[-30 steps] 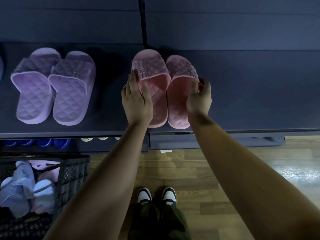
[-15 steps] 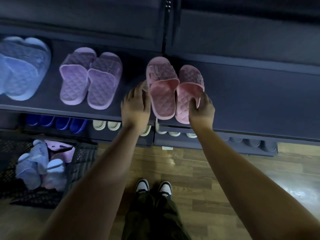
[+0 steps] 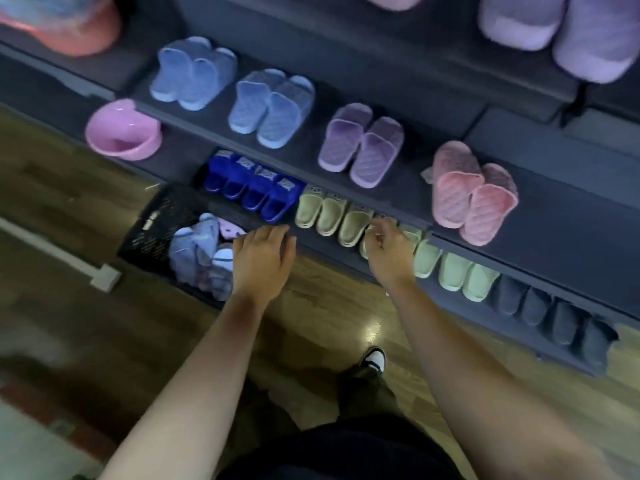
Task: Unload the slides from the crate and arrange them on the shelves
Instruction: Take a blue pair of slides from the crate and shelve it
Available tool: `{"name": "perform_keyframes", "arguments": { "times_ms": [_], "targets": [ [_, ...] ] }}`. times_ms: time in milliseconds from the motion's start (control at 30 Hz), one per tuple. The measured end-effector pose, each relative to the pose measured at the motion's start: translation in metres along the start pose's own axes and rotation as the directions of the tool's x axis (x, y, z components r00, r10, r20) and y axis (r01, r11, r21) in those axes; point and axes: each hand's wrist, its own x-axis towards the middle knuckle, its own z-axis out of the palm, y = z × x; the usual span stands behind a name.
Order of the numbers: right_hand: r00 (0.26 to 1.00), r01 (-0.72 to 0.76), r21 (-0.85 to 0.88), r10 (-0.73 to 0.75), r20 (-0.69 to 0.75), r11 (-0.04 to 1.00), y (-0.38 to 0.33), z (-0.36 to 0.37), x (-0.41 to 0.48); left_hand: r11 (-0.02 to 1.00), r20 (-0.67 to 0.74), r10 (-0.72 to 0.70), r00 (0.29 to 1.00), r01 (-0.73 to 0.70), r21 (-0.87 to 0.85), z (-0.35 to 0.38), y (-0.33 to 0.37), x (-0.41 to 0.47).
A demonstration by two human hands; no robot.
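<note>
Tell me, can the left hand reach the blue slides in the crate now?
Probably yes. The left hand is open and empty, close beside the blue slides, which lie uncovered in the open-topped crate. Nothing stands between them.

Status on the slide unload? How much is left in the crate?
Done: four quilted pairs sit on the middle shelf: blue pair, second blue pair, purple pair, pink pair. In hand: nothing; left hand and right hand are empty, the left by the crate. Left: several light blue and pink slides in it.
</note>
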Motion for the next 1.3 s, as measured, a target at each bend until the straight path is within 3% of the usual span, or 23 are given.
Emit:
{"name": "perform_keyframes", "arguments": {
  "times_ms": [233,367,867,1100,1300],
  "targets": [
    [0.997,0.037,0.002,-0.037,0.064,0.999,-0.097,0.123,-0.075,0.992,-0.113,-0.068,0.991,0.079,0.096,-0.083,-0.164,-0.052],
    [0.997,0.018,0.000,-0.018,0.073,1.000,-0.134,0.180,-0.096,0.988,-0.067,-0.142,0.988,0.146,0.058,-0.105,-0.231,-0.068],
    [0.987,-0.099,-0.083,0.109,0.118,0.992,-0.210,0.273,-0.058,0.980,0.079,-0.198,0.977,0.199,-0.008,-0.117,-0.363,0.026],
    [0.973,-0.222,-0.081,0.226,0.042,0.972,-0.250,0.328,-0.035,0.992,0.125,-0.087,0.988,0.097,-0.075,-0.119,-0.427,0.079],
    [0.933,-0.358,-0.022,0.356,-0.061,0.934,-0.285,0.381,-0.020,0.996,0.240,0.087,0.967,-0.079,-0.043,-0.126,-0.484,0.137]
  ]
}}
